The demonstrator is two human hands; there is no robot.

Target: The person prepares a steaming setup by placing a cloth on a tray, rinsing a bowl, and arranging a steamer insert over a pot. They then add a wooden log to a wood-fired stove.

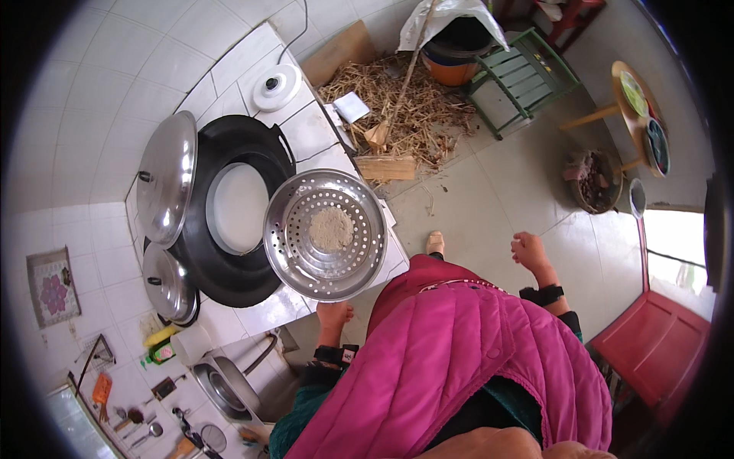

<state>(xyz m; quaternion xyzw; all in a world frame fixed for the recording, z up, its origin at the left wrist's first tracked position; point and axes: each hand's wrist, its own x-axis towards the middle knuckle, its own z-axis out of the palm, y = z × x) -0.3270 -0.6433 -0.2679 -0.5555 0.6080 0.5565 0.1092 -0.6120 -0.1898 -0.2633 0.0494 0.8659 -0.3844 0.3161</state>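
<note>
A perforated stainless-steel steamer tray (359,252) holds a round mound of pale, crumbly, flour-like food (331,229) at its centre. The tray overlaps the tiled counter's edge and the rim of a black wok (221,287). My left hand (334,315) is curled at the tray's near rim, partly hidden by it; whether it grips the rim cannot be told. Off to the right, away from the counter, my right hand (526,250) is loosely closed with nothing visible in it. Inside the wok sits a round pan or basin with a whitish surface (239,208).
Two metal lids (172,195) lean left of the wok; a white lid (277,87) lies beyond. A sink (221,387) is at lower left. Straw and firewood (387,167), a green chair (519,72), a basket (596,186) and a red chair (654,344) stand around the floor.
</note>
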